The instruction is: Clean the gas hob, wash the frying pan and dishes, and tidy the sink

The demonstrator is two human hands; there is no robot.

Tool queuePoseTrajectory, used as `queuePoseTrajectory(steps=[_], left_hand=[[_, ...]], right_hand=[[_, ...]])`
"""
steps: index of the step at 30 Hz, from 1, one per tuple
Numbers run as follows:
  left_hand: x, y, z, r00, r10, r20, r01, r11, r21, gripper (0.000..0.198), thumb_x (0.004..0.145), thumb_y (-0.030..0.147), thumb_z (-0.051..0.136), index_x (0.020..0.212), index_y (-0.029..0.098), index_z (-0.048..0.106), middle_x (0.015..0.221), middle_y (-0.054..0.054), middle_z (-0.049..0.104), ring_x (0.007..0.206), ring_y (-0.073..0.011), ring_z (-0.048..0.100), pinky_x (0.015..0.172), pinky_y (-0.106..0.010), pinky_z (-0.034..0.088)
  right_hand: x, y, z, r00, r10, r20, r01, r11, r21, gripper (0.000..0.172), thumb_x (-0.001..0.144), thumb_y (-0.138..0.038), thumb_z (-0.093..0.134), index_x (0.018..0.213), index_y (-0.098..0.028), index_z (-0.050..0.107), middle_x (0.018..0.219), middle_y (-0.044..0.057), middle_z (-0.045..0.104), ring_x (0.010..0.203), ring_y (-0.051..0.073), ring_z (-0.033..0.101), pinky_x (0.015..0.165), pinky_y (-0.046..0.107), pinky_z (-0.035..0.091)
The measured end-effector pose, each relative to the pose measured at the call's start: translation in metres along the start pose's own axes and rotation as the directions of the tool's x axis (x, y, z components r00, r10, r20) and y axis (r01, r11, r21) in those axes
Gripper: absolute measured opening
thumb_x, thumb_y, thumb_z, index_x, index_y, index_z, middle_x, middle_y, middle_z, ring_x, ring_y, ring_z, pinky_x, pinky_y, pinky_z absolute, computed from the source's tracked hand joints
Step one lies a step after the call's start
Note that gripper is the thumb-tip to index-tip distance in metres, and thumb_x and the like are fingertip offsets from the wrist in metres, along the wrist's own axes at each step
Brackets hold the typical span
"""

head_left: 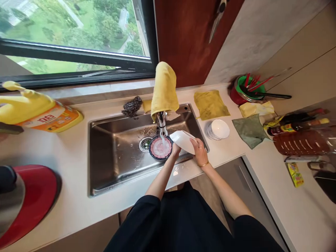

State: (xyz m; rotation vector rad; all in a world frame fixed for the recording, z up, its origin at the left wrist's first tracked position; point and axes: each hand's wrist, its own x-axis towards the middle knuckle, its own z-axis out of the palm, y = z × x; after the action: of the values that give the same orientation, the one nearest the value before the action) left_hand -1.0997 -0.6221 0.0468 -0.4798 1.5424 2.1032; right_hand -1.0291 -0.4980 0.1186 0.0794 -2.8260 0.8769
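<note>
Both hands grip a white bowl (183, 141), tilted over the right part of the steel sink (123, 168). My left hand (175, 150) is closed on its lower left side, partly hidden behind the bowl. On the right side, my right hand (200, 152) has its fingers wrapped round the rim. Water runs from the faucet (161, 122) into a round dark-rimmed bowl (161, 147) with a pinkish inside, beside the drain (145, 144). A yellow cloth (165, 87) hangs over the faucet. White bowls (219, 129) stand stacked right of the sink.
Behind the sink lies a dark scrubber (132, 106). A yellow cloth (211, 104) and a green cloth (250, 130) lie to the right, near a red utensil pot (238, 91) and bottles (291, 128). At left are a yellow jug (42, 112) and a red-based object (39, 199).
</note>
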Motion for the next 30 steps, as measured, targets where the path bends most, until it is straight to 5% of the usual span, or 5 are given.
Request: queuePoseTrajectory(steps=[4,9,12,19,30], left_hand=[[-0.013,0.01,-0.013,0.985,0.164,0.052,-0.172,0.934,0.314,0.028,0.075,0.041,0.061,0.069,0.015,0.055,0.065,0.002,0.053,0.065,-0.0112,0.046,0.059,-0.02,0.033],[-0.03,0.019,0.013,0.911,0.205,0.357,-0.412,0.471,0.78,0.038,0.085,0.037,0.049,0.053,0.016,0.048,0.049,0.004,0.04,0.05,-0.0088,0.034,0.052,-0.025,0.018],[-0.031,0.015,0.051,0.902,0.093,0.421,-0.428,0.317,0.846,0.038,0.088,0.033,0.046,0.056,0.015,0.055,0.051,-0.001,0.049,0.051,-0.0112,0.04,0.052,-0.026,0.019],[-0.018,-0.006,0.11,0.904,-0.005,0.428,-0.415,0.235,0.879,0.035,0.089,0.031,0.046,0.07,0.014,0.07,0.072,-0.011,0.068,0.067,-0.0188,0.058,0.058,-0.025,0.029],[0.017,-0.013,0.14,0.919,0.087,0.385,-0.389,0.367,0.845,0.046,0.091,0.038,0.043,0.064,0.01,0.067,0.053,-0.005,0.059,0.055,-0.0145,0.052,0.056,-0.024,0.03]], right_hand=[[-0.038,0.011,-0.001,0.868,0.438,-0.234,-0.291,0.831,0.475,0.063,0.07,-0.011,0.044,0.133,-0.018,0.044,0.131,0.01,0.051,0.125,0.022,0.046,0.109,0.043,0.036],[-0.091,0.024,0.004,0.252,0.957,0.147,-0.478,-0.009,0.878,0.044,0.06,-0.019,0.057,0.103,-0.02,0.058,0.077,-0.002,0.068,0.072,0.017,0.066,0.069,0.031,0.056],[-0.108,0.039,-0.005,0.087,0.953,0.29,-0.397,-0.234,0.888,0.038,0.058,-0.017,0.058,0.095,-0.022,0.057,0.061,-0.008,0.064,0.052,0.013,0.061,0.053,0.025,0.054],[-0.111,0.086,-0.034,-0.015,0.962,0.273,-0.376,-0.258,0.89,0.023,0.063,-0.017,0.06,0.085,-0.022,0.053,0.056,-0.008,0.064,0.047,0.012,0.06,0.043,0.021,0.051],[-0.072,0.137,-0.038,0.05,0.984,0.173,-0.427,-0.135,0.894,0.023,0.065,-0.019,0.061,0.087,-0.02,0.055,0.058,-0.009,0.062,0.045,0.01,0.058,0.044,0.023,0.052]])
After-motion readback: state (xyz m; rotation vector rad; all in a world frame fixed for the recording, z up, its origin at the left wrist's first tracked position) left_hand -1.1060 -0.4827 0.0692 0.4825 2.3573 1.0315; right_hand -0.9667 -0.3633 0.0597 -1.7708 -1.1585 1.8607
